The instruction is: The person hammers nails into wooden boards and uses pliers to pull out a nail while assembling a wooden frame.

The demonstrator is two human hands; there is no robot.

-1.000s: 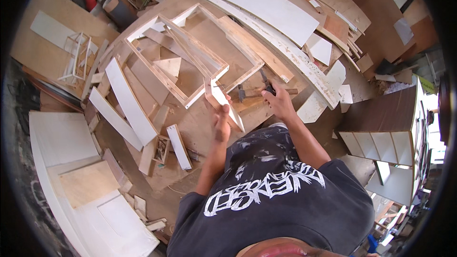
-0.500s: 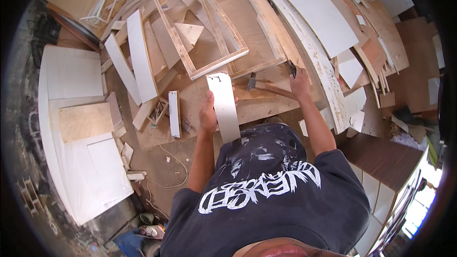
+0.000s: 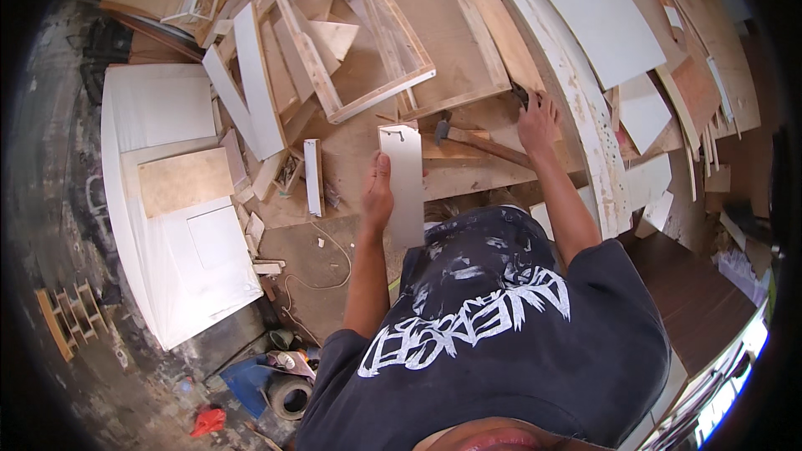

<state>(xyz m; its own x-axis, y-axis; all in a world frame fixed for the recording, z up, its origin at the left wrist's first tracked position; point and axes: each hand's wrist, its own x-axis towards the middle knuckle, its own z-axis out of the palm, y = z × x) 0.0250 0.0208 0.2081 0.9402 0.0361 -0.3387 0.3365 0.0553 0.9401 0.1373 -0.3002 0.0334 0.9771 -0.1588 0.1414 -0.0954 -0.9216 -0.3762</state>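
My left hand (image 3: 378, 192) grips the edge of a narrow white board (image 3: 403, 188), held upright in front of my body, its top end chipped and marked with dark spots. At the far right of the work surface, my right hand (image 3: 539, 121) has its fingers around a small dark hand tool (image 3: 521, 98), mostly hidden, so its kind cannot be made out. Just left of that hand lies a hammer (image 3: 480, 144), its metal head toward the board and its wooden handle running to my right wrist.
Beyond the board rests a wooden frame (image 3: 384, 92) with offcuts inside it. White strips (image 3: 261, 83) and a short white-faced block (image 3: 313, 177) lie to the left. Long white panels (image 3: 589, 17) run along the right. A wrapped white panel (image 3: 209, 276) stands at far left, near a cable (image 3: 322, 286).
My right hand has moved slightly away from me with the dark tool, now lower against the surface. The board in my left hand stands straighter. The whole view has shifted.
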